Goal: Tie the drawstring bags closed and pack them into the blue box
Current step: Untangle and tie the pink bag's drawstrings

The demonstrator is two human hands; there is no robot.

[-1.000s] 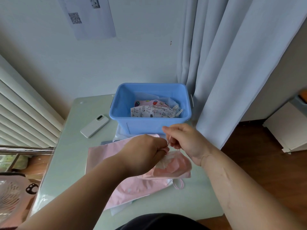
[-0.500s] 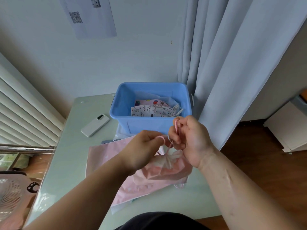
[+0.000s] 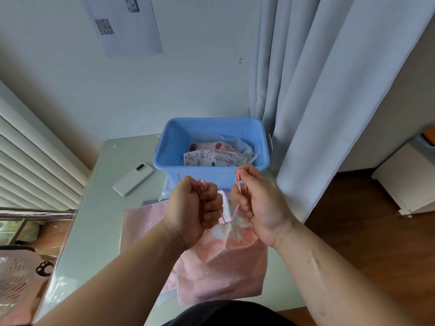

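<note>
Two hands, one cord loop each: your left hand (image 3: 195, 208) fisted round its loop of pink cord (image 3: 234, 212), right hand (image 3: 256, 203) pinching other loop, hands apart above table (image 3: 106, 220). Step in hand: cinching and knotting pink drawstring bag (image 3: 223, 262), held up by cords between you and blue box (image 3: 164, 149). Neck gathered tight, whitish puckers under cord crossing; body soft, creased, peach-pink. Next, by my read — snug knot down, then lift bag over near rim onto printed bags (image 3: 211, 156) inside. Flat pink bags (image 3: 146, 222) wait on table.
</note>
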